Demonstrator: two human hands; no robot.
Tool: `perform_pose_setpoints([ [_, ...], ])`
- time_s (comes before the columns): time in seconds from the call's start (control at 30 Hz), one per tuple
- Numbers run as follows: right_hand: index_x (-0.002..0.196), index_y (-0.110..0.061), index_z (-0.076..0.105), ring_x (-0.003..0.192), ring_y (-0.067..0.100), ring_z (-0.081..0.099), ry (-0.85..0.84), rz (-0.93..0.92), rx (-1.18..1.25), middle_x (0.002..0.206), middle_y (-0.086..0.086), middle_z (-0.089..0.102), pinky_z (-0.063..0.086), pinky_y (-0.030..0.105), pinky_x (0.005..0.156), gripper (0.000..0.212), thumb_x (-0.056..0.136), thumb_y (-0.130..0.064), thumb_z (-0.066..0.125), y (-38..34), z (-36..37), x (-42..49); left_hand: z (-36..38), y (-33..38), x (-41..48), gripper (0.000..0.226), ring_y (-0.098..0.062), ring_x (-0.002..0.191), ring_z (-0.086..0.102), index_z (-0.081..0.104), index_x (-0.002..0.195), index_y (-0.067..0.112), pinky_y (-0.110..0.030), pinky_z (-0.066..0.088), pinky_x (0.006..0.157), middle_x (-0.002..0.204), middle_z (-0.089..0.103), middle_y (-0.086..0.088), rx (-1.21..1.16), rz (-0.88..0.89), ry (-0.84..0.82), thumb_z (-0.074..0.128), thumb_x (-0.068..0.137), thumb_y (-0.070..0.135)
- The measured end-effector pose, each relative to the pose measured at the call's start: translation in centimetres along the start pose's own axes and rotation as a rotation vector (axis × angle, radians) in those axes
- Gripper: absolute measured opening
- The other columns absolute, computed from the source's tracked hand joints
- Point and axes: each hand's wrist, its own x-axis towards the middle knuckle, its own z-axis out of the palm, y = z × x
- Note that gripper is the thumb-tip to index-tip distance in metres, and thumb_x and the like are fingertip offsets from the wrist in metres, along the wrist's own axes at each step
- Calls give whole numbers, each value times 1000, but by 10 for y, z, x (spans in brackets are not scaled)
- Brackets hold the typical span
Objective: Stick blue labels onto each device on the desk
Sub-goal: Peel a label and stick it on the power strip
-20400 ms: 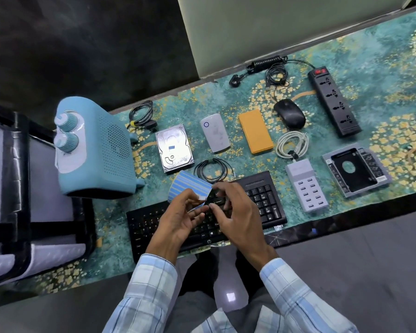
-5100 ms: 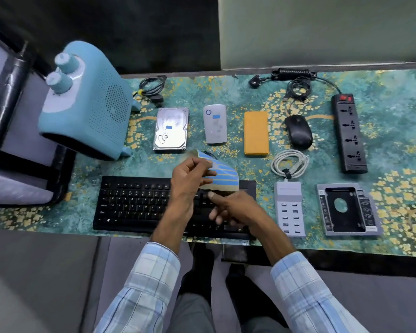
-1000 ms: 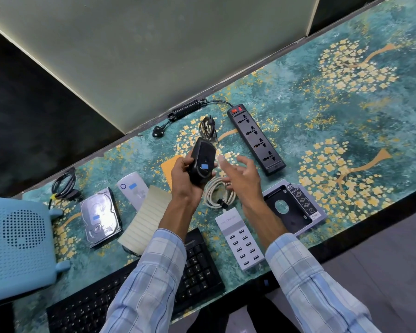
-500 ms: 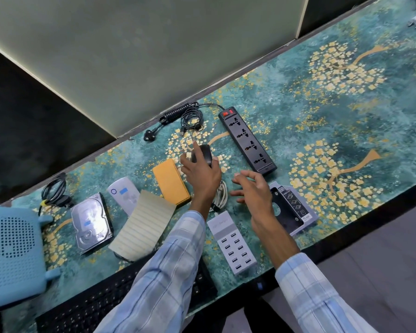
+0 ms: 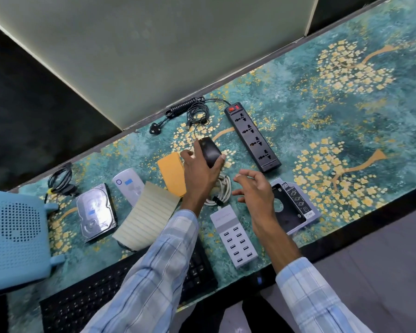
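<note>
My left hand (image 5: pixel 201 170) grips the black mouse (image 5: pixel 210 152), which sits on the desk between the orange power bank (image 5: pixel 172 173) and the black power strip (image 5: pixel 252 137). My right hand (image 5: pixel 253 188) hovers with loosely spread fingers above the white coiled cable (image 5: pixel 222 192) and holds nothing. The label sheet (image 5: pixel 145 216) lies face down beside the keyboard (image 5: pixel 111 301). The hard drive (image 5: pixel 96 211) and the white device (image 5: pixel 129 188) each carry a blue label. A white USB charger (image 5: pixel 234 236) and a drive caddy (image 5: pixel 291 206) lie near my right hand.
A light blue heater (image 5: pixel 13 236) stands at the left edge. Black cable bundles (image 5: pixel 61 180) and a coiled power cord (image 5: pixel 185 109) lie along the back of the patterned desk mat (image 5: pixel 334 116). A pale partition wall (image 5: pixel 154 44) rises behind the desk.
My left hand brought the mouse down from the air and set it on the desk with its labelled underside facing down. My right hand drew back toward the drive caddy.
</note>
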Motion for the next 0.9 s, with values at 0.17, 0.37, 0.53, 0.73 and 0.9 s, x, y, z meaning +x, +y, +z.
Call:
perform_pose_setpoints([
  [0.17,106,-17,68,63,14,67,-88,-46,-60,94,6,76,50,26,60,13,94,-18,68,4,22,-16,-35,-40,-44,57,-34,102,60,50,145,20,-32,42,80,136,42,-10,4,6,104,63,97,47],
  [0.37,99,-14,67,61,13,65,-321,-12,-221,94,12,77,47,18,53,5,95,-11,66,44,57,-45,-96,-131,-112,47,-29,106,58,65,125,18,-47,52,90,116,57,-6,-3,-112,294,68,84,40],
  [0.53,108,-33,62,85,21,74,-415,24,-469,105,-7,71,61,47,83,19,91,-40,66,79,78,-57,-108,-156,-145,55,-26,112,56,61,131,27,-42,51,94,121,54,-3,33,-151,312,80,79,30],
  [0.73,128,-25,55,78,21,75,-440,-83,-599,113,-7,72,63,42,77,38,93,-30,68,77,106,-65,-103,-160,-160,56,-27,113,55,60,134,25,-45,53,91,123,53,-5,-10,-178,336,77,81,28],
  [0.9,108,-11,63,43,15,62,-399,75,-415,88,2,78,46,26,43,26,96,-34,68,70,139,-63,-100,-161,-172,57,-26,113,56,59,137,26,-42,55,88,123,51,-3,-3,-185,310,66,82,40],
])
